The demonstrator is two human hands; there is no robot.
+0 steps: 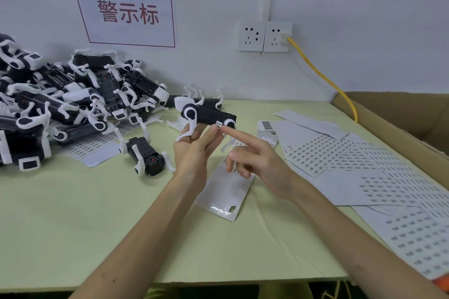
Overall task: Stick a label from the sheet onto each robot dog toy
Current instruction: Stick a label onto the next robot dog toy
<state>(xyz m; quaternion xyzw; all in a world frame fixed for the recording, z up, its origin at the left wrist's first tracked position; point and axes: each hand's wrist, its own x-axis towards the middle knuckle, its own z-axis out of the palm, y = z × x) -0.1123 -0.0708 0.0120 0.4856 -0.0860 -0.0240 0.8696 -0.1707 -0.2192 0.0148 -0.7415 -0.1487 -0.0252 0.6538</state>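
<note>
Where label sheets (pixel 340 160) lie, green table (pixel 73 213) meets wall (pixel 364 19).

A factory workbench: heaped robot dog toys (pixel 60 104), label sheets (pixel 340 160), carton (pixel 401 114).

Arms: two bare forearms, no sleeves showing anywhere up to the frame's lower edge.
Left hand (pixel 194 153): bare, no glove, no ring or watch visible.
Right hand (pixel 257 160): bare, no glove, wrist unadorned.
Nails: short and plain.
Clothing: a yellow-green fabric strip at the bottom edge, too little to identify.
</note>
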